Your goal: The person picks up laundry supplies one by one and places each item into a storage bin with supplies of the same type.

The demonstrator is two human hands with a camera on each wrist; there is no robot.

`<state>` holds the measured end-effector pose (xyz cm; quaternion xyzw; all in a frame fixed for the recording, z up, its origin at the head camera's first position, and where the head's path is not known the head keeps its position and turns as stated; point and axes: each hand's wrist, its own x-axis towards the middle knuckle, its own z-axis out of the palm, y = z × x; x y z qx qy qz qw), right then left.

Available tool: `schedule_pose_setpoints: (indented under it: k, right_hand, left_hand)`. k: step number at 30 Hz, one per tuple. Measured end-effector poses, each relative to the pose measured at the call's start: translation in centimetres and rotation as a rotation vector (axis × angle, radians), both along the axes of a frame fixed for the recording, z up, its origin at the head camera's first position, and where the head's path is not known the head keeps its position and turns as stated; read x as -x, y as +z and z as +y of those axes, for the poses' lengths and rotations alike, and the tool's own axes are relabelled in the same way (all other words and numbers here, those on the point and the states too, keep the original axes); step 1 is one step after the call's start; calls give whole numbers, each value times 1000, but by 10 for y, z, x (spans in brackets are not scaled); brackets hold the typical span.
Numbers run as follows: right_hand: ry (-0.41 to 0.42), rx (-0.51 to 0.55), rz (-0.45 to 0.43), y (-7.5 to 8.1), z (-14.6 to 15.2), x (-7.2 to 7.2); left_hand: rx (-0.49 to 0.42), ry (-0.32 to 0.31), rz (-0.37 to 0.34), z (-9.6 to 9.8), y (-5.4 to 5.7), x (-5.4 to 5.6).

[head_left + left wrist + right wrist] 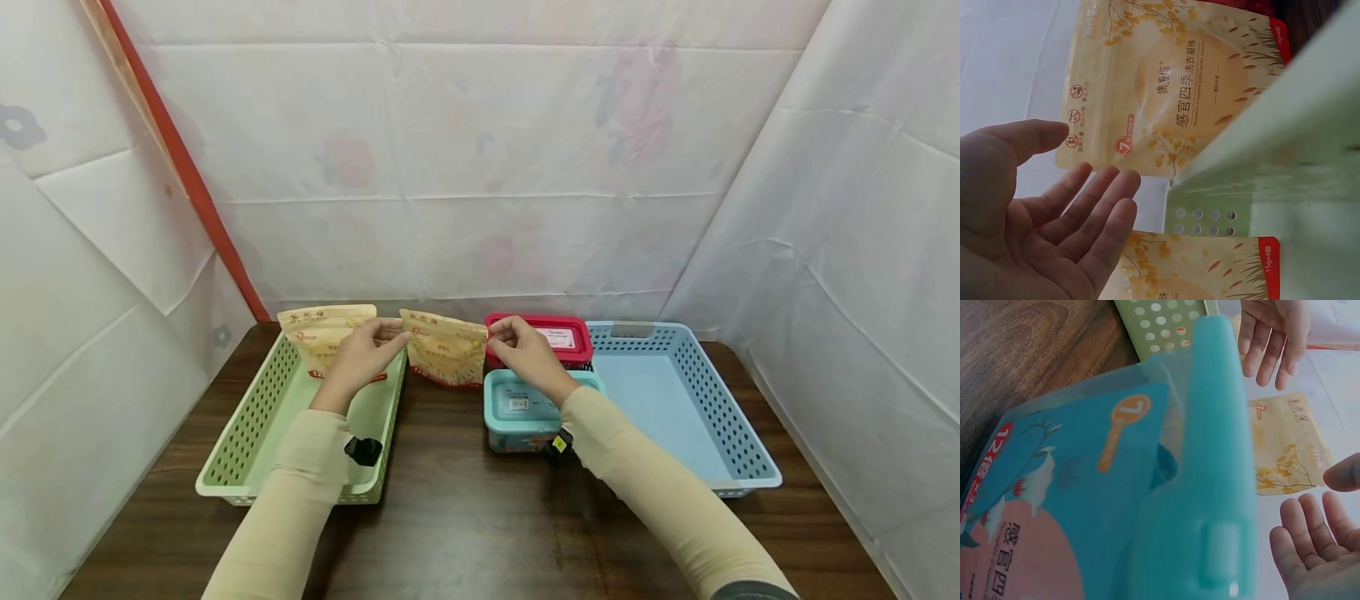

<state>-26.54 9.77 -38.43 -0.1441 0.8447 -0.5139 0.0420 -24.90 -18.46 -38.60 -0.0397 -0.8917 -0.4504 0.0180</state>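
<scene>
A yellow pouch of laundry capsules (447,348) stands upright on the dark table, between the green basket (396,408) and the red-lidded box (577,342). My left hand (362,358) is at its upper left corner; in the left wrist view the thumb and fingers are spread, loosely extended. At the pouch's right edge is my right hand (528,358), thumb tip right at the corner and fingers relaxed in the right wrist view. Behind my left hand, a second yellow pouch (318,337) stands inside the green basket, partly hidden.
A teal-lidded box (517,417) sits in front of the red one, under my right forearm. To the right lies a blue perforated basket (705,400). White patterned sheets (465,167) close off the back and sides.
</scene>
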Motion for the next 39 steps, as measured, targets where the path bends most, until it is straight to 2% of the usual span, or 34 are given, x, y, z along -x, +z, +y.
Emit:
schedule_pose_setpoints:
  k: [9,19,26,39]
  right_hand:
    - [18,-36,-7,-5,-1,7]
    - [33,-76,7,-2,-5,11]
    - [37,-88,13,-1,-6,12]
    - [24,-133,59,-9,-5,15]
  left_hand:
    - [62,3,-17,2,2,4]
    - [57,-48,-45,2,6,11]
    - [64,-51,-58,1,6,10]
    - [72,-49,-41,2,4,10]
